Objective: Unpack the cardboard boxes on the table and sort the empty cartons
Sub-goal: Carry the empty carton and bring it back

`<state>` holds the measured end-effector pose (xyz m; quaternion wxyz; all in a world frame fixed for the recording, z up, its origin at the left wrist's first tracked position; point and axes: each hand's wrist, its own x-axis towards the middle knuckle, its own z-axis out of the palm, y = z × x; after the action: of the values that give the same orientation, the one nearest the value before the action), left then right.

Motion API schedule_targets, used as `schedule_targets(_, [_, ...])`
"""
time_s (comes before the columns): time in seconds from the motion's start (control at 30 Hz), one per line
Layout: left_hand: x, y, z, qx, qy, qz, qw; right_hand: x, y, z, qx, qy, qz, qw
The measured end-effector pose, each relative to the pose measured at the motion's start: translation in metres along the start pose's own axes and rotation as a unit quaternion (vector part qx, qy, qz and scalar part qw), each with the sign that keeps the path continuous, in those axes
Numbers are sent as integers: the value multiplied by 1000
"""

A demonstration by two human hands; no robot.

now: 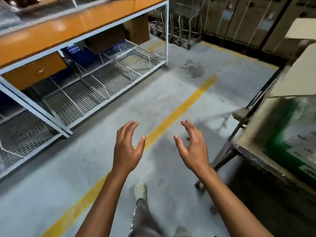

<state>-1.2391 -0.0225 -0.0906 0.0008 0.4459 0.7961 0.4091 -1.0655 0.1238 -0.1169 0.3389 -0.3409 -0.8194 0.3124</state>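
Note:
My left hand (127, 147) and my right hand (192, 147) are stretched out in front of me over the grey floor, palms facing each other, fingers spread and loosely bent, holding nothing. At the right edge a large carton with a green print (289, 134) sits on a dark metal trolley (239, 147), close to my right hand but not touching it. More pale cartons (299, 74) lie behind it. The orange worktable (71, 29) stands at the upper left.
A yellow line (179, 113) runs diagonally across the floor (77, 159). White wire-mesh racks (95, 86) fill the space under the orange table, with brown boxes (106, 40) on them. Metal carts (179, 31) and tall strapped cartons (248, 19) stand at the back. My shoe (140, 191) is below.

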Motion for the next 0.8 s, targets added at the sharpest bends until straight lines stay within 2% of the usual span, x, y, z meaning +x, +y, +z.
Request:
schedule_targets(0.17, [126,-50,30,-32,-30,49,998,95,14,49,-25,53,42,997])
schedule_targets(0.37, [272,-63,68,-48,-80,129,987,201,25,53,-54,120,83,988])
schedule_targets(0.6, [409,-35,175,-88,-121,194,969,317,99,25,-77,198,105,971])
schedule_targets(0.8, [523,29,298,-104,-145,230,957,427,198,-21,-82,248,141,955])
